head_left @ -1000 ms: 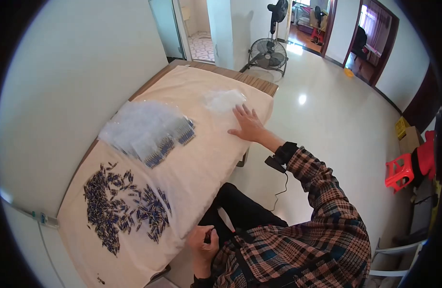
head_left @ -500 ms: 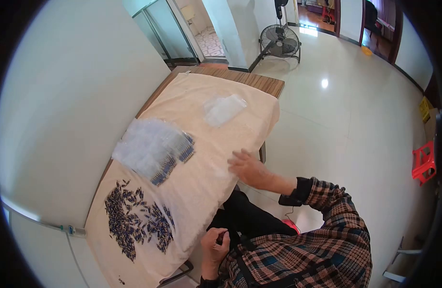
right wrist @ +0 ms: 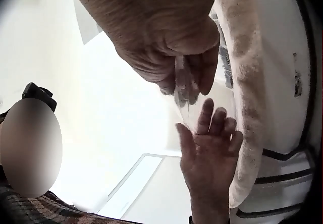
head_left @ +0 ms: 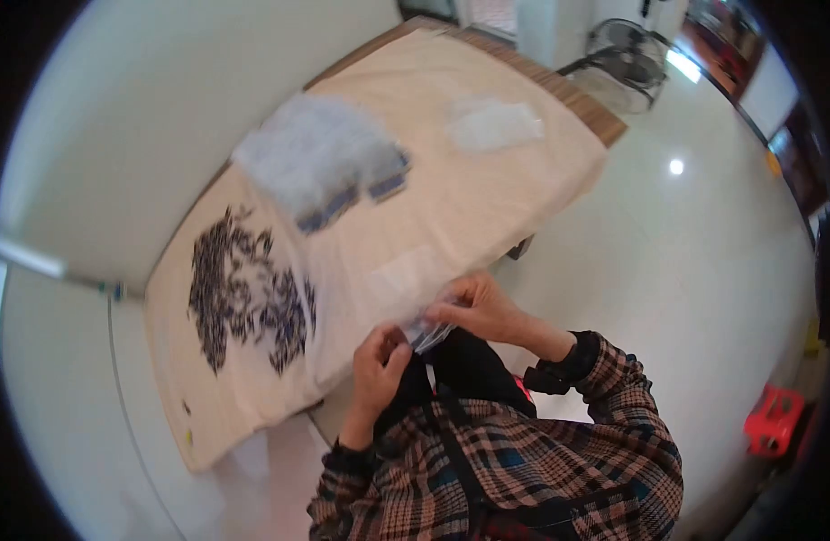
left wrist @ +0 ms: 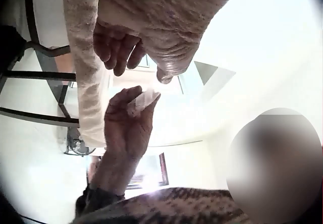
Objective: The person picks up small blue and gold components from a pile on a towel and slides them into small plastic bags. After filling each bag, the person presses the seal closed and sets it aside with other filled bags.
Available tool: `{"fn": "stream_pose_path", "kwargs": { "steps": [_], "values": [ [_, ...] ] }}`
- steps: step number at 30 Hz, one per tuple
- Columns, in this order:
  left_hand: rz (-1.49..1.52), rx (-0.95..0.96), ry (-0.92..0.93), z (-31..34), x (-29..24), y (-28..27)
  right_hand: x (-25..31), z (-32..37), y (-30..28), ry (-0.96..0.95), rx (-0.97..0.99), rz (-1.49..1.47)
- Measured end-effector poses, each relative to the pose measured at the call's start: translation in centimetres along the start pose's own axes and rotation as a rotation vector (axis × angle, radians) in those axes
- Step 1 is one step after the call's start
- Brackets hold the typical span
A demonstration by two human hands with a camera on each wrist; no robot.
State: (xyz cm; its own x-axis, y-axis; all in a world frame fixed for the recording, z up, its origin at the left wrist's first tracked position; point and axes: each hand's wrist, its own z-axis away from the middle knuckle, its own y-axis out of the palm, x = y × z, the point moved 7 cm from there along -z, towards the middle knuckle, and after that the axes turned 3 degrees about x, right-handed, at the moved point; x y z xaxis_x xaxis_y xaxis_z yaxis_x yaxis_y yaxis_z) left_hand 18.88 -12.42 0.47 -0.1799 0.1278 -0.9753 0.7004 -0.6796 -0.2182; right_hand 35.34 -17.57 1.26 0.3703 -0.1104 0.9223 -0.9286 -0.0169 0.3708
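Note:
Over the table's near edge, my right hand pinches a small clear plastic bag between thumb and fingers. Facing it is my left hand, its fingers loosely bent and its palm bare in the right wrist view. The left fingertips come right up to the bag's lower end there. To the left on the cloth lies a loose pile of small dark blue pieces with gold-coloured ends. Behind it, filled clear bags overlap in rows, with blue pieces along their near edges.
A cream cloth covers most of the wooden table. Flat clear bags lie near its far right corner, and a faint flat translucent sheet near the front. A wall borders the left side. A floor fan stands beyond.
My right hand has come back from the flat bags to the near edge and now holds a clear bag. My left hand has loosened from its curl and lifted toward it. The head view has shifted.

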Motion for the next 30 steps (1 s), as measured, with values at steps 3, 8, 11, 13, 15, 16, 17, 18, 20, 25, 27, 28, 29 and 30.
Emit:
{"fn": "stream_pose_path", "kwargs": {
  "steps": [3,8,11,13,15,16,17,18,20,25,27,28,29,30],
  "values": [
    [0.274,-0.04,0.049,-1.0,-0.9,-0.3,0.1,-1.0,0.3,0.038,0.043,0.191],
    [0.643,-0.172,-0.079,-0.6,-0.1,-1.9,-2.2,-2.7,1.8,0.243,0.266,0.279],
    [0.688,-0.279,-0.02,0.7,-0.1,-3.2,-1.7,-3.3,2.1,0.315,0.148,0.048],
    [0.687,-0.326,0.013,1.6,-0.3,-4.2,-1.7,-3.5,3.3,0.355,0.114,-0.102],
    [0.654,-0.459,0.044,2.7,-0.5,-5.1,-2.4,-3.0,4.6,0.433,0.007,-0.396],
    [0.634,-0.513,0.06,3.1,-0.7,-5.6,-2.8,-2.7,5.3,0.418,0.002,-0.416],
    [0.616,-0.491,0.06,3.3,-1.0,-5.6,-3.3,-2.4,5.9,0.366,0.006,-0.393],
    [0.598,-0.512,0.071,3.5,-1.2,-5.8,-3.7,-2.3,6.4,0.312,0.005,-0.366],
    [0.579,-0.552,0.099,4.2,-1.5,-6.3,-4.3,-2.4,6.6,0.24,-0.016,-0.332],
    [0.536,-0.493,0.096,5.3,-0.6,-8.4,-3.4,-2.8,7.7,0.062,-0.011,0.026],
    [0.187,-0.759,0.252,7.1,-2.0,-10.8,-2.4,-3.3,9.2,-0.024,0.028,0.3],
    [0.009,-0.893,0.321,8.3,-3.0,-11.8,-2.2,-3.6,10.2,-0.021,0.032,0.318],
    [0.03,-0.903,0.322,8.9,-3.0,-12.6,-2.0,-3.9,11.2,-0.011,0.032,0.371],
    [-0.013,-0.833,0.342,9.1,-3.3,-13.0,-1.9,-4.2,12.3,0.001,0.035,0.426]
  ]
}}
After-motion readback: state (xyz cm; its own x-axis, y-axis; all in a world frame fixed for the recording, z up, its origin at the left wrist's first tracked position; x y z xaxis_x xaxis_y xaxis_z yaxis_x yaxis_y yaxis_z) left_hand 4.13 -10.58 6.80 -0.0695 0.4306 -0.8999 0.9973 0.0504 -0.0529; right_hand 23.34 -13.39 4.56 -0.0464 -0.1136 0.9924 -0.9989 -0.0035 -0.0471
